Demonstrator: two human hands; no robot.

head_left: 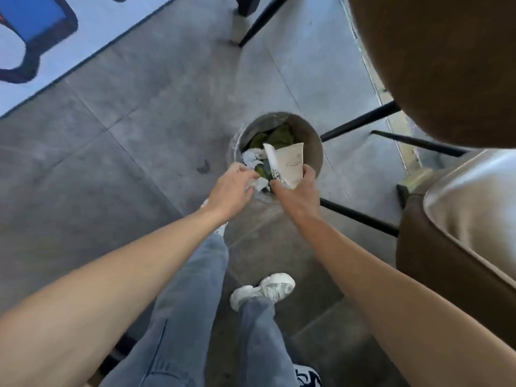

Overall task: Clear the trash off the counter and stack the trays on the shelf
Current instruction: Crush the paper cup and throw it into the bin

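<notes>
A round metal trash bin point(312, 141) stands on the floor below me, with green wrappers point(282, 135) and crumpled white paper point(252, 157) inside. My right hand point(297, 192) grips a beige paper cup point(287, 163), tilted over the bin's near rim with some crumpled trash at its base. My left hand point(231, 188) hovers at the bin's left rim, its fingers loosely curled by a piece of white crumpled paper point(261, 183); whether it still grips that paper is unclear.
Brown chairs with black metal legs point(360, 122) crowd the right side; one seat point(458, 247) stands close to my right arm. Grey tiled floor point(134, 129) spreads left. My legs and a white shoe point(265, 290) are below.
</notes>
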